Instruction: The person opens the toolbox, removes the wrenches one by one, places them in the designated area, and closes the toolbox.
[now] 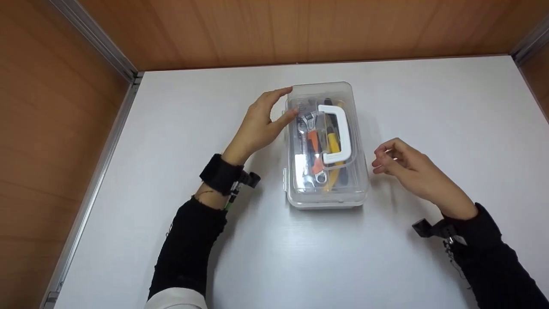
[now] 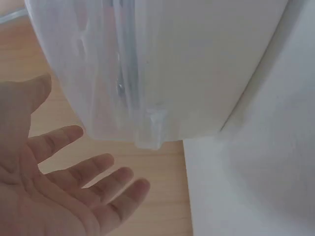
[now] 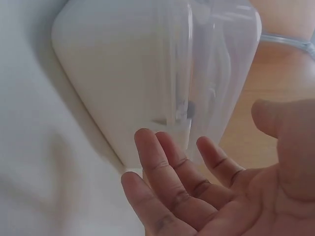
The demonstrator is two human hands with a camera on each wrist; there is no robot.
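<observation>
A clear plastic tool box with a white handle on its closed lid lies in the middle of the white table. Inside it show an orange-gripped wrench and a yellow-handled tool. My left hand is at the box's far left corner, fingers straight, thumb and forefinger at its edge. My right hand hovers just right of the box, fingers loosely bent, touching nothing. In the left wrist view the box fills the top above my spread left hand. In the right wrist view, the box wall stands beyond my right hand.
The white table is enclosed by wooden walls at the back and both sides. A metal rail runs along its left edge. Black sleeves and wrist straps cover both forearms.
</observation>
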